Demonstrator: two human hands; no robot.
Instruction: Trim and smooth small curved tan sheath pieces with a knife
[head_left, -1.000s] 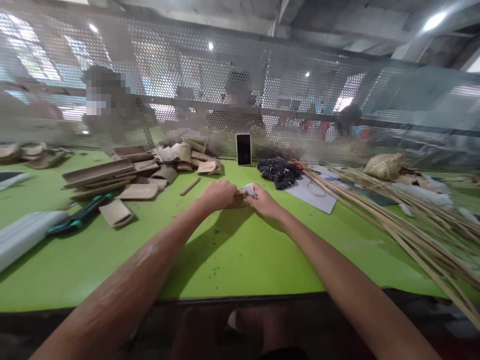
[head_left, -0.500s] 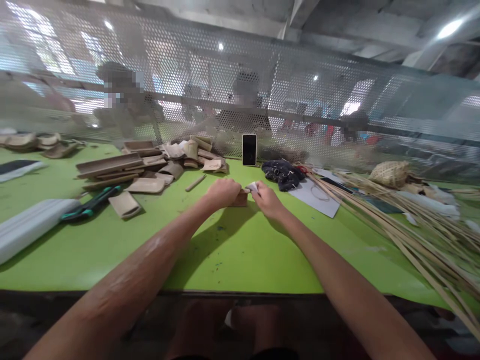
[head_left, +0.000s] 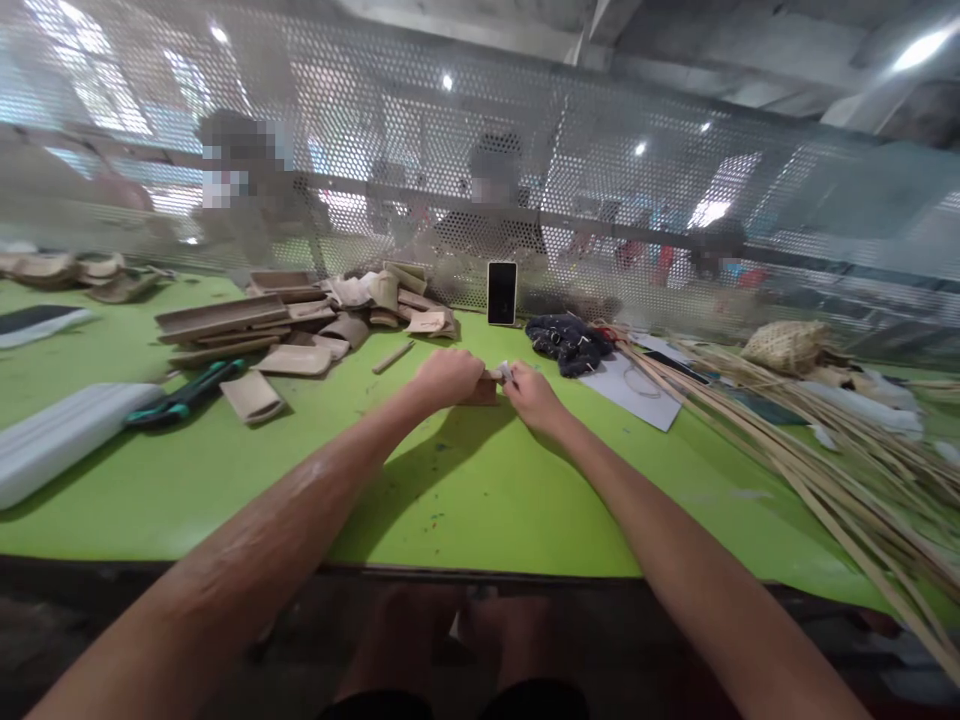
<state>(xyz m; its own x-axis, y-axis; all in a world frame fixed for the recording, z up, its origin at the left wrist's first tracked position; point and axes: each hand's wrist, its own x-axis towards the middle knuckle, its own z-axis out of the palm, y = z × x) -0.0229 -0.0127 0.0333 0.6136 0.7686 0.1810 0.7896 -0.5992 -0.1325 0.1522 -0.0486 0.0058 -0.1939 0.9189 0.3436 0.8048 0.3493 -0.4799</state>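
Green table [head_left: 570,510], woven basket [head_left: 784,346], right hand [head_left: 534,395] pinching pale scrap [head_left: 505,370]

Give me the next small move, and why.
Probably one short, light rub of the pale scrap along the slim piece: the right hand pinches the scrap at that piece's tip, while the left hand seems to steady the piece above the brown block.

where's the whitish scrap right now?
Head view, just right of centre: the whitish scrap is pinched in the right hand, close to the brown block at the left hand.
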